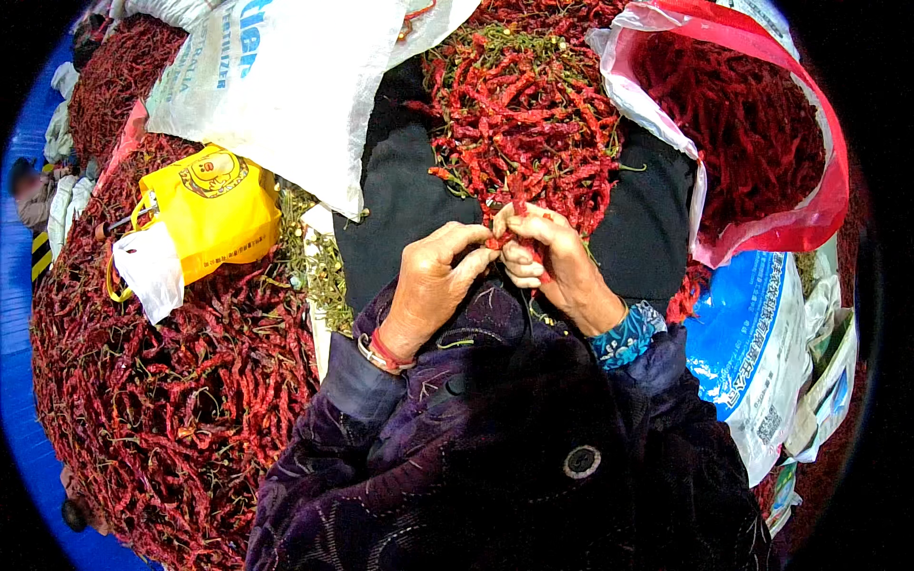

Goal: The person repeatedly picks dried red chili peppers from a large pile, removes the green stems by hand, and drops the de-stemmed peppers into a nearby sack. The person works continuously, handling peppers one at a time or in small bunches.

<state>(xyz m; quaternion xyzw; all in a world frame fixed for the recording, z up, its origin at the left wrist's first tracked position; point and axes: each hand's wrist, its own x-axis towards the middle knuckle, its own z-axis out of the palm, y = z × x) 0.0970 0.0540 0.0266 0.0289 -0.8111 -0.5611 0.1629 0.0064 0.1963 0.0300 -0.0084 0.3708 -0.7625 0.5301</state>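
Observation:
Both hands meet above my lap, at the near edge of a heap of dried red chili peppers (525, 121) with green stems. My right hand (560, 260) is closed around red chilies, one of them sticking up past the fingers. The thumb and forefinger of my left hand (446, 275) pinch together at the end of a chili beside the right fingertips. Dark trousers (407, 193) show on both sides of the heap.
An open red and white sack (771, 243) of chilies stands at upper right, above a blue and white printed bag (742, 342). A yellow bag (214, 214) lies on a large chili pile (193, 400) at left. A white woven sack (285, 78) covers the upper left. Another person (32, 196) is at the far left.

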